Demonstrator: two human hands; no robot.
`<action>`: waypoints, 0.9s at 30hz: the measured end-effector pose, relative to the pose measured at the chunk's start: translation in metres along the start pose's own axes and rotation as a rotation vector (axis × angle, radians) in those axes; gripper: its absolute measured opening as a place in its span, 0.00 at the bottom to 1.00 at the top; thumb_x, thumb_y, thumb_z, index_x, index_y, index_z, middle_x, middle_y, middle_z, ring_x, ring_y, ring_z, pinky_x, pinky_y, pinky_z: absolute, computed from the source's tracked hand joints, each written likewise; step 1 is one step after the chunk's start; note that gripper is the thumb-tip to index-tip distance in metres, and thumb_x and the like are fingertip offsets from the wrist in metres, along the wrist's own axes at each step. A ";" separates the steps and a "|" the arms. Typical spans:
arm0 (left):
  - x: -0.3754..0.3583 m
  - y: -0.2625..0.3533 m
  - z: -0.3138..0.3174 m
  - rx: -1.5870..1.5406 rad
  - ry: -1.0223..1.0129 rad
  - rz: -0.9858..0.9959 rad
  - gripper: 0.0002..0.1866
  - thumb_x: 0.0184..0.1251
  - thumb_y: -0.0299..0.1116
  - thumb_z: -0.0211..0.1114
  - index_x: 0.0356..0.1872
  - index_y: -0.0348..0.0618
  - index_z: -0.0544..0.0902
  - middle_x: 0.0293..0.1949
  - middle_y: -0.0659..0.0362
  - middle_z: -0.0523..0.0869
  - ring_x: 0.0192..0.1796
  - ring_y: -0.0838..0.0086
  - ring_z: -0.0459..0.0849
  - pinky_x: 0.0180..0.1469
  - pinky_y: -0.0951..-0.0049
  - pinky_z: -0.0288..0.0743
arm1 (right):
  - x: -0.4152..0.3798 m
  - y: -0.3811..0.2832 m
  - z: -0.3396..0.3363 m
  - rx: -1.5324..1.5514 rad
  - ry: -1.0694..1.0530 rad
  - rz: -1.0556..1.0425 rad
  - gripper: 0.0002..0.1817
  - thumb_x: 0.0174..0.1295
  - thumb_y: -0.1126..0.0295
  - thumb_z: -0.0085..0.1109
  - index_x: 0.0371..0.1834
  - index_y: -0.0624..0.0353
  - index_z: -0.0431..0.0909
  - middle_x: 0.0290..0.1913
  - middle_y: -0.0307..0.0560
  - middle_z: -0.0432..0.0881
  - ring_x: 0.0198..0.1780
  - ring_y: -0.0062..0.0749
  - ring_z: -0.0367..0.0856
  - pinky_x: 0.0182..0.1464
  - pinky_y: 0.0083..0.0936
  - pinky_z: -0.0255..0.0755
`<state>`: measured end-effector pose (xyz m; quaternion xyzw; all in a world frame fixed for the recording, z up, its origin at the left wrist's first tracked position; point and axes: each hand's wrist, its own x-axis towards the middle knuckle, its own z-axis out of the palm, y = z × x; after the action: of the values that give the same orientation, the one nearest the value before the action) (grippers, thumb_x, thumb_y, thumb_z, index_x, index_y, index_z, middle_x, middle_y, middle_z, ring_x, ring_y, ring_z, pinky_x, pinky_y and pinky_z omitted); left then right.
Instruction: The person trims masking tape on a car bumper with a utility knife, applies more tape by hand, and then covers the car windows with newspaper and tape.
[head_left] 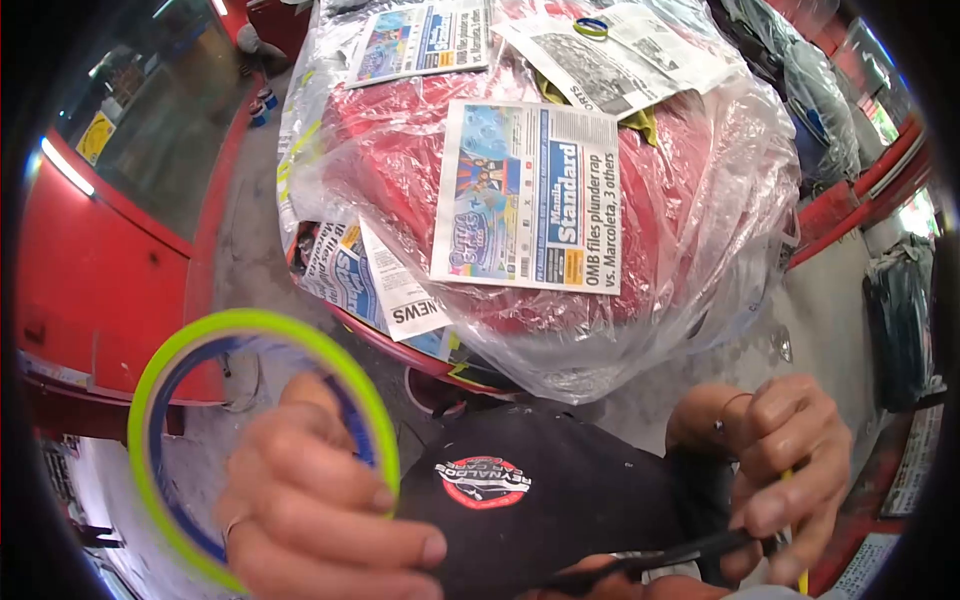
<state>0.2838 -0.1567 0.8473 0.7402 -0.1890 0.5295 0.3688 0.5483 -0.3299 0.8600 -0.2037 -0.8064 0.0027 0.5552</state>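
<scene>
Close to the camera at the left, my left hand [320,500] grips a roll of masking tape [152,400], bright green outside with a blue core. The thumb reaches inside the ring, and the other fingers curl in front of it. At the lower right, my right hand [790,460] has bent fingers around one end of a thin black strip [690,550]. A narrow yellow edge [803,580] shows under these fingers. More fingers [600,570] at the bottom edge touch the strip's other end; I cannot tell whose they are. A black shirt [560,480] with a round logo lies between the hands.
In front stands a red car body panel [380,130] under clear plastic sheeting [700,270]. Newspapers [530,200] lie over it, with a small tape roll [590,28] on one. A red door frame [110,260] stands left, and dark plastic-wrapped items [900,330] stand right.
</scene>
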 end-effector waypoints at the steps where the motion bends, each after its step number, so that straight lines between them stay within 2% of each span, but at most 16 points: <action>1: -0.004 -0.020 0.000 0.033 -0.006 0.303 0.18 0.71 0.41 0.71 0.60 0.61 0.81 0.45 0.63 0.83 0.37 0.75 0.84 0.39 0.70 0.66 | -0.003 0.000 -0.010 0.046 -0.101 0.018 0.18 0.57 0.70 0.78 0.51 0.45 0.87 0.53 0.46 0.86 0.17 0.13 0.69 0.20 0.13 0.52; 2: -0.003 -0.029 0.003 0.034 -0.013 0.300 0.18 0.71 0.41 0.71 0.60 0.61 0.81 0.45 0.63 0.83 0.37 0.75 0.84 0.39 0.70 0.66 | -0.004 0.005 -0.012 0.048 -0.095 0.018 0.18 0.57 0.70 0.78 0.51 0.45 0.87 0.53 0.46 0.86 0.17 0.13 0.69 0.20 0.13 0.52; 4: -0.004 -0.039 0.017 0.041 -0.047 0.214 0.18 0.61 0.34 0.76 0.53 0.52 0.86 0.41 0.57 0.87 0.33 0.68 0.86 0.33 0.72 0.74 | -0.014 0.011 -0.013 -0.201 0.066 -0.018 0.08 0.56 0.70 0.75 0.36 0.55 0.86 0.32 0.50 0.90 0.14 0.13 0.65 0.17 0.19 0.51; 6: -0.015 -0.054 0.022 0.076 -0.108 0.038 0.19 0.60 0.27 0.75 0.53 0.54 0.87 0.42 0.55 0.88 0.35 0.67 0.87 0.34 0.70 0.75 | -0.026 0.013 -0.022 -0.463 0.153 0.093 0.10 0.57 0.68 0.75 0.39 0.55 0.85 0.35 0.47 0.91 0.16 0.17 0.70 0.19 0.20 0.57; 8: -0.011 -0.062 0.034 0.066 -0.124 -0.252 0.21 0.62 0.20 0.72 0.56 0.48 0.84 0.44 0.51 0.89 0.37 0.66 0.88 0.38 0.68 0.79 | -0.030 0.007 -0.025 -0.653 0.146 0.296 0.13 0.56 0.69 0.75 0.42 0.56 0.83 0.34 0.45 0.91 0.17 0.20 0.74 0.23 0.19 0.62; 10: -0.001 -0.086 0.048 0.087 -0.117 -0.328 0.20 0.66 0.17 0.68 0.59 0.41 0.81 0.43 0.53 0.89 0.41 0.69 0.89 0.45 0.69 0.82 | -0.040 0.005 -0.023 -0.590 0.361 0.567 0.14 0.59 0.73 0.73 0.45 0.60 0.79 0.28 0.43 0.89 0.20 0.21 0.77 0.26 0.17 0.66; 12: 0.014 -0.117 0.063 -0.112 -0.074 -0.454 0.15 0.73 0.22 0.66 0.58 0.37 0.79 0.43 0.57 0.89 0.44 0.75 0.89 0.49 0.74 0.81 | -0.040 0.008 -0.055 -0.771 0.123 0.491 0.14 0.62 0.76 0.69 0.48 0.61 0.75 0.27 0.42 0.88 0.23 0.17 0.79 0.27 0.19 0.67; 13: 0.029 -0.127 0.068 -0.117 -0.095 -0.460 0.14 0.72 0.22 0.67 0.56 0.37 0.80 0.42 0.58 0.90 0.44 0.77 0.89 0.48 0.75 0.80 | -0.053 0.012 -0.063 -0.580 0.290 0.606 0.13 0.65 0.77 0.67 0.48 0.62 0.74 0.26 0.41 0.87 0.25 0.15 0.80 0.28 0.19 0.69; 14: 0.049 -0.133 0.074 -0.120 -0.118 -0.471 0.13 0.72 0.23 0.67 0.54 0.37 0.81 0.41 0.58 0.90 0.44 0.78 0.89 0.47 0.76 0.80 | -0.048 0.006 -0.081 -0.611 0.257 0.582 0.13 0.66 0.77 0.66 0.50 0.62 0.75 0.25 0.40 0.87 0.25 0.15 0.80 0.28 0.17 0.70; 15: 0.074 -0.133 0.079 -0.031 -0.171 -0.413 0.15 0.73 0.25 0.67 0.57 0.36 0.79 0.42 0.58 0.90 0.45 0.77 0.88 0.48 0.75 0.80 | -0.035 -0.006 -0.103 -0.800 0.130 0.540 0.15 0.66 0.78 0.65 0.54 0.64 0.76 0.27 0.40 0.87 0.25 0.14 0.80 0.28 0.16 0.70; 16: 0.103 -0.129 0.083 0.058 -0.222 -0.362 0.17 0.73 0.26 0.67 0.60 0.36 0.78 0.43 0.58 0.89 0.47 0.75 0.87 0.49 0.74 0.80 | -0.029 -0.004 -0.123 -0.672 0.246 0.398 0.17 0.67 0.80 0.64 0.58 0.66 0.77 0.31 0.41 0.88 0.28 0.14 0.81 0.28 0.14 0.68; 17: 0.134 -0.127 0.079 0.187 -0.272 -0.373 0.18 0.74 0.31 0.67 0.60 0.37 0.78 0.43 0.56 0.90 0.46 0.74 0.89 0.46 0.72 0.81 | -0.024 -0.019 -0.143 -0.083 0.465 0.497 0.11 0.78 0.70 0.52 0.55 0.62 0.79 0.33 0.40 0.79 0.43 0.20 0.79 0.41 0.21 0.76; 18: 0.167 -0.118 0.086 0.318 -0.197 -0.247 0.18 0.75 0.34 0.65 0.59 0.36 0.78 0.40 0.57 0.89 0.42 0.75 0.89 0.40 0.73 0.82 | 0.013 -0.052 -0.157 -0.805 0.307 0.705 0.12 0.79 0.69 0.50 0.48 0.63 0.83 0.31 0.38 0.77 0.36 0.20 0.74 0.42 0.21 0.75; 20: 0.222 -0.088 0.083 0.534 -0.129 -0.035 0.19 0.74 0.35 0.65 0.60 0.36 0.78 0.42 0.57 0.87 0.44 0.75 0.87 0.42 0.73 0.81 | 0.044 -0.090 -0.207 -1.563 0.436 0.454 0.13 0.78 0.71 0.50 0.37 0.65 0.80 0.30 0.40 0.74 0.32 0.23 0.70 0.45 0.23 0.75; 22: 0.261 -0.055 0.087 0.675 -0.112 0.145 0.20 0.74 0.35 0.66 0.61 0.37 0.77 0.44 0.56 0.86 0.45 0.74 0.86 0.44 0.72 0.80 | 0.068 -0.146 -0.243 -1.703 0.325 0.250 0.13 0.78 0.71 0.49 0.37 0.64 0.80 0.30 0.39 0.74 0.31 0.22 0.70 0.43 0.22 0.74; 27: 0.293 0.012 0.117 0.861 -0.266 0.411 0.22 0.74 0.37 0.66 0.63 0.39 0.74 0.49 0.56 0.81 0.50 0.73 0.83 0.49 0.71 0.77 | 0.093 -0.236 -0.266 -1.752 -0.059 0.185 0.13 0.79 0.70 0.48 0.36 0.63 0.77 0.29 0.39 0.72 0.28 0.20 0.68 0.38 0.19 0.72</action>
<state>0.4585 -0.2197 1.1022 0.8340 -0.1405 0.5221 -0.1098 0.6820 -0.5742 1.0999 -0.6207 -0.5128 -0.5664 0.1761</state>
